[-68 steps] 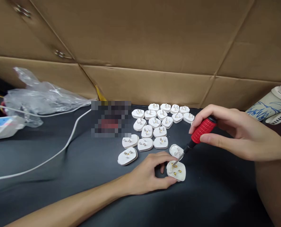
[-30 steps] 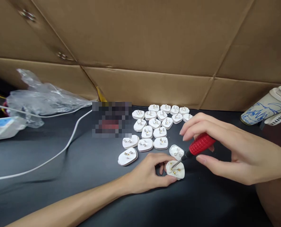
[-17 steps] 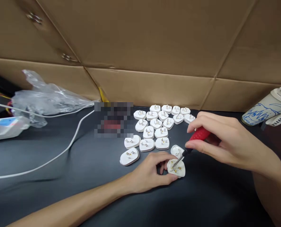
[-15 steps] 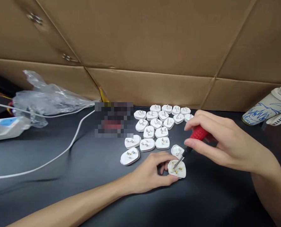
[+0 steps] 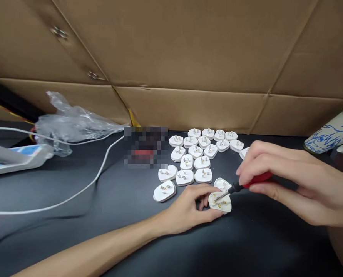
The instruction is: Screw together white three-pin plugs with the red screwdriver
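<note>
My left hand grips a white plug housing between thumb and fingers, its inner side with brass screws facing up. A screwdriver with a red handle and dark collar is held in my right hand. Its thin metal tip reaches down onto the inside of the housing, at the left part near a screw. Just behind the housing lies a white plug cover, partly hidden by the screwdriver and my fingers.
Several white plugs lie prongs up in loose rows behind my hands. At left are a white cable, a clear plastic bag and a white-blue device. A coffee cup lies tilted at right. Cardboard walls the back.
The screwdriver has tipped from steep to a flatter slant, and my right hand has swung lower and to the right. The whole view has shifted a little. My left hand still holds the housing.
</note>
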Tool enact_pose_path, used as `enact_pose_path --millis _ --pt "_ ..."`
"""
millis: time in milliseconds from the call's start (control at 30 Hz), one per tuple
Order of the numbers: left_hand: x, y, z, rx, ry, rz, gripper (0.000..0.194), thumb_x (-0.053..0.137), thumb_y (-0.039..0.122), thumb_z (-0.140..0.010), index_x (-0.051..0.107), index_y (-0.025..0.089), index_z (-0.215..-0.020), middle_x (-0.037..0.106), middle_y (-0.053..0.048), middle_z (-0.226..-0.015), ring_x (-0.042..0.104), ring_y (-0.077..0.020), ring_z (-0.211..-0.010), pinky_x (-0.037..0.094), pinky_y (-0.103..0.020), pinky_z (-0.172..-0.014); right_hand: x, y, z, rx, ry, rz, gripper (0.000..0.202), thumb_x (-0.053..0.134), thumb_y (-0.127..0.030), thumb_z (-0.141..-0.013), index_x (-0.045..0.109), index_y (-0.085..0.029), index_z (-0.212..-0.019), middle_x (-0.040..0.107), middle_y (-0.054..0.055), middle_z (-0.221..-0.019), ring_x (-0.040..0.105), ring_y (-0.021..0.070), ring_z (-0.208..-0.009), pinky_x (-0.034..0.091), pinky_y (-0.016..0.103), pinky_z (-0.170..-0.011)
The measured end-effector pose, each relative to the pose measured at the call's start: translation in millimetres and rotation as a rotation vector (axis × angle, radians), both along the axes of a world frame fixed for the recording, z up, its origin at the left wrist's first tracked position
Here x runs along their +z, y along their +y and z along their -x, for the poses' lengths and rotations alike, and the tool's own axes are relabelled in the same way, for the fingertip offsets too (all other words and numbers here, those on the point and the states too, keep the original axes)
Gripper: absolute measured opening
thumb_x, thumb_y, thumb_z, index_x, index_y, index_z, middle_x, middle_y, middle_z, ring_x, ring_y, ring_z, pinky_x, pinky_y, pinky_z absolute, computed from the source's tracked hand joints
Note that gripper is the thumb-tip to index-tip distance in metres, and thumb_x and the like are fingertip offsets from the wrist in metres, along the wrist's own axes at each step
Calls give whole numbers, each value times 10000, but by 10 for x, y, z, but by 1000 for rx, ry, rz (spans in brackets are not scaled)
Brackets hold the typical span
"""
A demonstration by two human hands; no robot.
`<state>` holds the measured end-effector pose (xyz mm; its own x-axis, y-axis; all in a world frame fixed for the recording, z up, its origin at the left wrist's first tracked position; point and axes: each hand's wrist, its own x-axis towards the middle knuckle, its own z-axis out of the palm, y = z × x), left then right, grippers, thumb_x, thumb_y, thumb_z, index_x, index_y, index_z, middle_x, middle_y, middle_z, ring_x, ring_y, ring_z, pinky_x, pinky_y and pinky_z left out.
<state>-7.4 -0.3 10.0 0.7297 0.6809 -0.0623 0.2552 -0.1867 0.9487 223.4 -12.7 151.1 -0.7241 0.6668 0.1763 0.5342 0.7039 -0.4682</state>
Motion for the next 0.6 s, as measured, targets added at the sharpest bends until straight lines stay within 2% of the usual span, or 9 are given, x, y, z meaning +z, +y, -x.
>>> enact_pose_path --millis 67,133,200,267,333,400,467,533,600 --pt "-18 -4 4 19 -9 -1 260 729 291 -834 694 177 -1065 454 54 -705 405 -100 -609 346 -199 -556 -29 20 8 -100 4 -87 69 525 -224 -992 554 -213 -930 580 20 -878 551 141 -734 427 257 -610" --pt "-29 -9 7 33 -16 -32 280 757 287 -808 700 181 -1060 464 49 -719 412 -106 -627 347 -203 -565 -59 61 11 -177 3 -128 89 525 -243 -992 535 -204 -913 578 21 -871 545 142 -723 424 267 -616" --pt "-28 -14 9 43 -13 -66 285 778 274 -785 709 182 -1045 472 45 -723 418 -112 -643 349 -209 -578 -71 110 -4 -124 37 -48 45 500 -208 -996 542 -202 -1012 600 44 -991 582 153 -855 468 266 -721" --pt "-22 -17 12 50 -4 -76 288 782 271 -778 712 179 -1042 479 42 -729 420 -111 -641 353 -212 -583 -69 150 -30 -1 85 77 125 482 -177 -998 548 -209 -1099 603 54 -1088 588 153 -971 486 253 -799" --pt "-18 -20 16 53 6 -71 289 771 287 -791 709 181 -1052 480 44 -729 419 -106 -629 353 -211 -580 -71 166 -40 18 122 95 91 516 -192 -990 569 -209 -1062 620 36 -1024 598 141 -929 484 233 -779" --pt "-17 -24 21 52 7 -65 296 756 301 -804 703 190 -1074 482 45 -727 419 -105 -622 352 -211 -574 -79 154 -27 -91 124 5 33 576 -234 -969 572 -202 -968 618 5 -882 597 129 -800 471 229 -723" --pt "-13 -29 23 50 -5 -61 299 758 301 -799 703 192 -1072 487 44 -728 416 -107 -621 347 -212 -567 -82 120 -3 -184 101 -72 76 595 -261 -958 557 -199 -934 612 -3 -846 594 129 -757 468 240 -715" --pt "-3 -34 23 54 -21 -61 284 763 290 -791 707 184 -1048 491 42 -727 408 -109 -619 340 -217 -562 -71 79 13 -152 97 -48 64 551 -232 -972 558 -198 -1027 631 33 -982 615 148 -870 484 248 -765" --pt "10 -36 19 60 -26 -66 270 766 283 -784 712 175 -1025 484 44 -712 396 -111 -612 328 -224 -559 -56 50 22 -43 119 23 183 507 -178 -982 542 -202 -1160 617 60 -1128 603 154 -1008 493 236 -807"
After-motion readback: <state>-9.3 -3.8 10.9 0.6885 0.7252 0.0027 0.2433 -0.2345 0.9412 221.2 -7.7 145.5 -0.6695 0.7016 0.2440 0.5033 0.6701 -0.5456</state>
